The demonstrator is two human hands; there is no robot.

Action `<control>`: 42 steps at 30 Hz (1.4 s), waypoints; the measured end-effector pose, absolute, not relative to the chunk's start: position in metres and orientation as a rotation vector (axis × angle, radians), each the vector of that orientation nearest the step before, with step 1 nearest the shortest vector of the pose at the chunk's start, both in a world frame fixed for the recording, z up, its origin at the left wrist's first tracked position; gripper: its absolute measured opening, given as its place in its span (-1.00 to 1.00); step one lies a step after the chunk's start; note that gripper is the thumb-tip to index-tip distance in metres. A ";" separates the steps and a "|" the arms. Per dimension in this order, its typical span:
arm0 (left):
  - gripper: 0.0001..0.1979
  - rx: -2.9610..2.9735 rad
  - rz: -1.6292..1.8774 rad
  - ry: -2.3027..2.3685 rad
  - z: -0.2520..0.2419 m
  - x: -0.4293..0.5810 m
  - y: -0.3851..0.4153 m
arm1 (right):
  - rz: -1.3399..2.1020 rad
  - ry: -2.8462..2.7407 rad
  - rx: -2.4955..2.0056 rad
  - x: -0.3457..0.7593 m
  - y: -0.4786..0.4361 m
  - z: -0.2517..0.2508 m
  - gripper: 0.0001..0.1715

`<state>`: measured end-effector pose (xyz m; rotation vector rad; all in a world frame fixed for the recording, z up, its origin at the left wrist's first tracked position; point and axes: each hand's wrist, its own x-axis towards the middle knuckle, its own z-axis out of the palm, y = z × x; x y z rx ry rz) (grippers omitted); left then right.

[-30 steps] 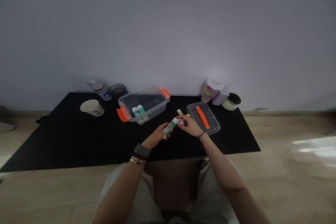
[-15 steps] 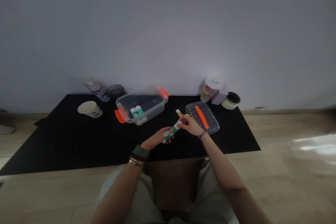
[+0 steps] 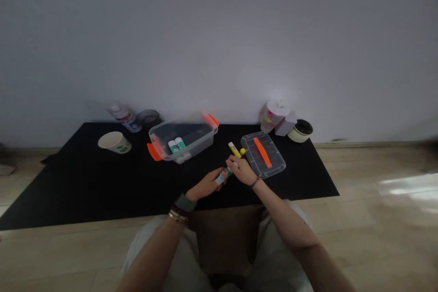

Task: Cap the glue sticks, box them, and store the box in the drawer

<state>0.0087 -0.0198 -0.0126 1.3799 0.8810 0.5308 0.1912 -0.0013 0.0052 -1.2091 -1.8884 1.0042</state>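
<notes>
Glue stick, green-and-white one, is held over the black table from where I'm standing: left hand wrapped round its body, right hand gripping the far end. Yellow stick lies just past them, clear bin further left.

Two glue sticks lie in box, cup to its left, lid to its right, tumbler behind lid.
</notes>
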 end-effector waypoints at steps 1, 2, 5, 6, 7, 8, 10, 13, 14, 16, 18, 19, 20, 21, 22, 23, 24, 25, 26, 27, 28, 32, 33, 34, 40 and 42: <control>-0.46 1.430 0.526 0.901 -0.013 0.008 -0.021 | 1.003 -1.882 -1.228 0.189 -0.002 0.002 -0.65; -0.46 1.470 0.526 0.918 -0.015 0.008 -0.021 | 1.002 -1.878 -1.244 0.188 -0.002 0.000 -0.66; -0.50 1.555 0.535 0.949 -0.018 0.009 -0.023 | 0.996 -1.862 -1.274 0.187 -0.003 -0.005 -0.70; -0.52 1.584 0.540 0.963 -0.019 0.010 -0.023 | 0.999 -1.848 -1.281 0.187 -0.002 -0.006 -0.72; -0.55 1.616 0.546 0.980 -0.019 0.010 -0.022 | 1.002 -1.833 -1.290 0.187 -0.002 -0.007 -0.75; -0.58 1.651 0.555 0.999 -0.019 0.011 -0.022 | 1.005 -1.819 -1.300 0.187 -0.002 -0.007 -0.78; -0.65 1.723 0.581 1.039 -0.019 0.013 -0.021 | 1.000 -1.805 -1.315 0.187 -0.001 -0.008 -0.80; -0.74 1.786 0.604 1.104 -0.019 0.016 -0.021 | 0.987 -1.799 -1.331 0.186 0.001 -0.009 -0.79; -0.76 1.791 0.600 1.131 -0.020 0.018 -0.021 | 0.987 -1.790 -1.339 0.185 0.002 -0.009 -0.78; -0.80 1.785 0.593 1.193 -0.021 0.022 -0.023 | 0.991 -1.765 -1.364 0.184 0.004 -0.011 -0.76; -0.82 1.785 0.591 1.256 -0.024 0.026 -0.024 | 1.002 -1.746 -1.387 0.183 0.006 -0.013 -0.74; -0.83 1.794 0.580 1.286 -0.024 0.027 -0.024 | 1.009 -1.740 -1.401 0.182 0.007 -0.014 -0.73; -0.84 1.809 0.557 1.314 -0.025 0.028 -0.024 | 1.012 -1.733 -1.427 0.181 0.007 -0.016 -0.72; -0.84 1.829 0.520 1.335 -0.025 0.028 -0.024 | 1.010 -1.724 -1.460 0.180 0.007 -0.018 -0.72; -0.84 1.854 0.480 1.351 -0.025 0.028 -0.024 | 1.002 -1.714 -1.497 0.179 0.006 -0.020 -0.72; -0.85 1.882 0.442 1.361 -0.025 0.027 -0.024 | 0.992 -1.704 -1.535 0.178 0.006 -0.023 -0.72; -0.85 1.910 0.413 1.366 -0.024 0.026 -0.024 | 0.986 -1.694 -1.572 0.177 0.005 -0.026 -0.72; -0.84 1.937 0.396 1.366 -0.023 0.025 -0.023 | 0.988 -1.682 -1.602 0.176 0.004 -0.028 -0.71; -0.84 1.961 0.391 1.364 -0.022 0.024 -0.023 | 1.001 -1.669 -1.623 0.175 0.004 -0.031 -0.71; -0.84 1.980 0.392 1.360 -0.021 0.022 -0.022 | 1.021 -1.649 -1.637 0.174 0.004 -0.032 -0.70; -0.84 1.992 0.399 1.353 -0.019 0.021 -0.021 | 1.045 -1.623 -1.643 0.174 0.004 -0.032 -0.68; -0.76 1.877 0.515 1.204 -0.011 0.018 -0.015 | 1.068 -1.571 -1.532 0.180 0.005 -0.016 -0.66; -0.70 1.768 0.558 1.124 -0.009 0.017 -0.014 | 1.043 -1.605 -1.468 0.183 0.005 -0.009 -0.67; -0.62 1.632 0.586 1.030 -0.007 0.016 -0.013 | 1.011 -1.657 -1.393 0.187 0.003 -0.002 -0.68; -0.46 1.266 0.515 0.692 0.000 0.010 -0.018 | 0.914 -1.907 -1.178 0.197 -0.005 0.023 -0.74; -0.49 1.366 0.525 0.751 -0.003 0.009 -0.019 | 0.900 -1.945 -1.235 0.194 -0.005 0.020 -0.77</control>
